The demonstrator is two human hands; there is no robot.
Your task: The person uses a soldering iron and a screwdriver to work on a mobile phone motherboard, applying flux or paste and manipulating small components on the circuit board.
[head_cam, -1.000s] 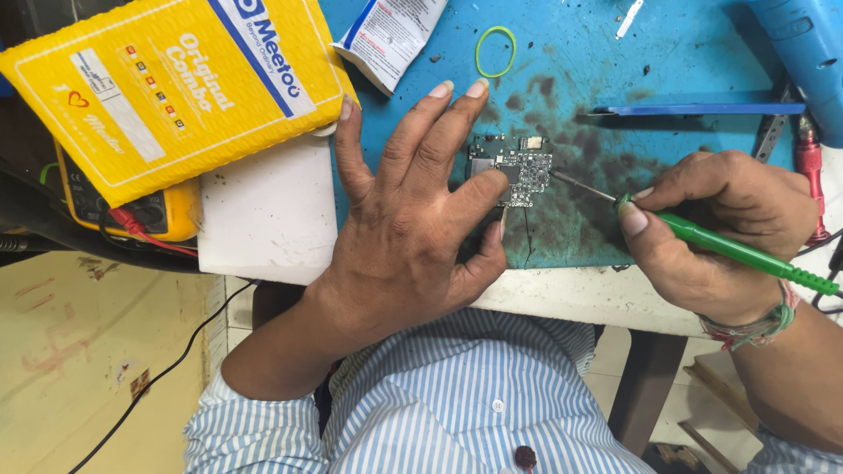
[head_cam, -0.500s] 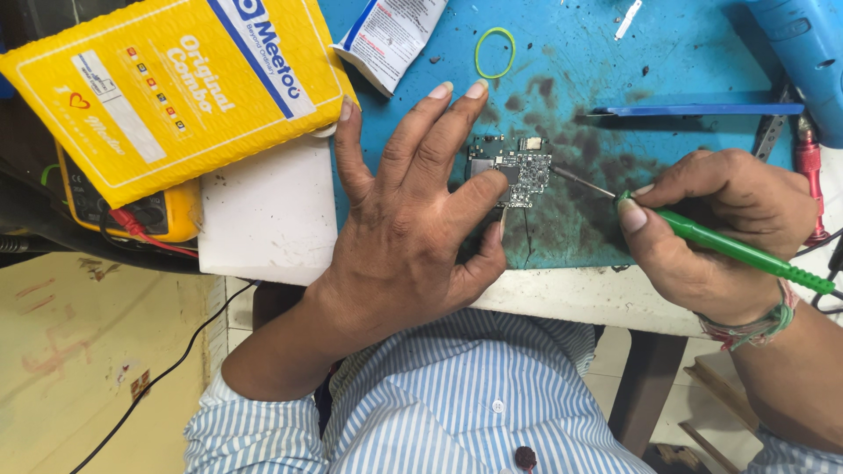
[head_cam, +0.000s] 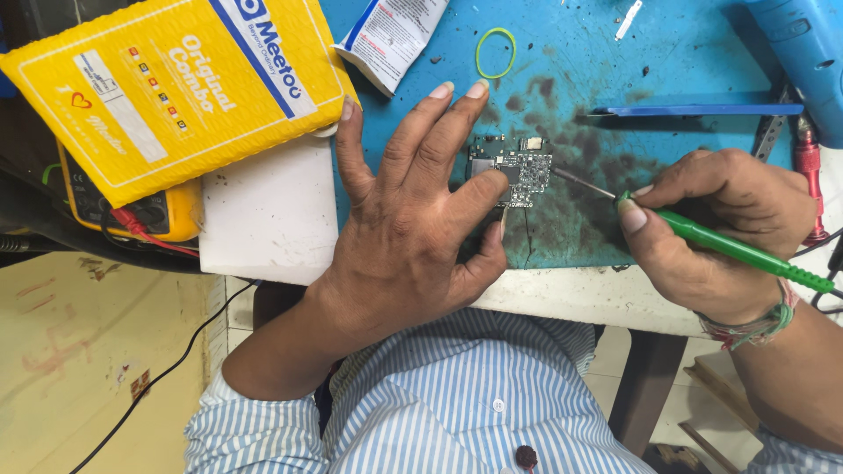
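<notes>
The left hand (head_cam: 408, 224) lies flat on the blue mat (head_cam: 685, 61), its forefinger pinning a small circuit board (head_cam: 520, 169). The right hand (head_cam: 716, 224) grips a green-handled tool (head_cam: 746, 252); its metal tip appears to touch the board's right edge. A yellow padded envelope (head_cam: 176, 83) lies on the counter (head_cam: 562, 303).

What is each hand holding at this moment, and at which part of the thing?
The right hand holds a green-handled soldering iron by its handle, near the metal tip. The left hand holds nothing; its fingers press the small circuit board onto the blue mat.
</notes>
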